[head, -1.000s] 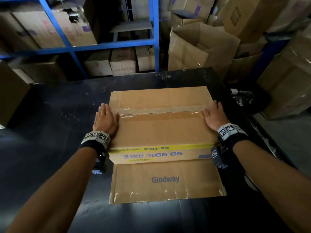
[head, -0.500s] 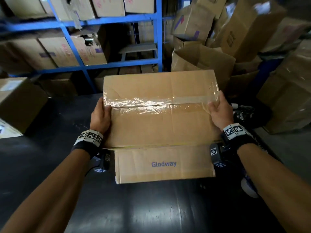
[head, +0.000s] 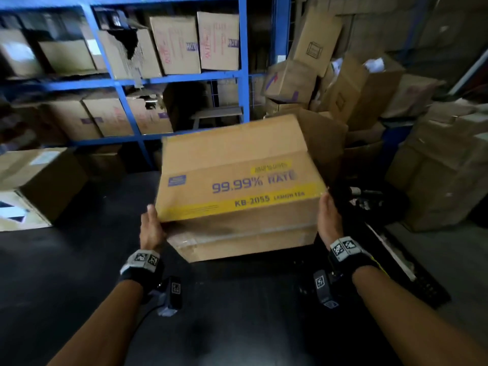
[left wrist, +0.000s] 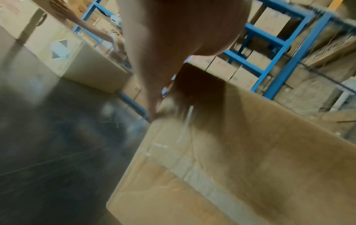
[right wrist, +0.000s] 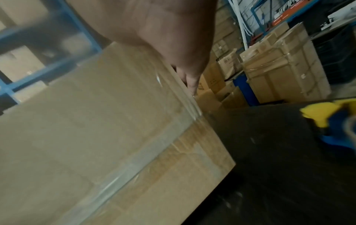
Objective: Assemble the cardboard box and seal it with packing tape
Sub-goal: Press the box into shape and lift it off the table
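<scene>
While I hold it between my palms, the cardboard box [head: 239,186] is tilted up over the middle of the black table [head: 79,260], its printed side with the yellow band facing me and a lower edge close to or on the tabletop; I cannot tell which. Clear packing tape [right wrist: 154,152] runs along the seam of its closed flaps. My left hand [head: 150,228] presses flat against the left end, thumb on the front edge. My right hand [head: 327,220] presses the right end, fingers straight along the cardboard. Beyond the far table edge stands blue shelving [head: 243,75] loaded with cartons, and loose cartons [head: 330,83] pile up to the right.
</scene>
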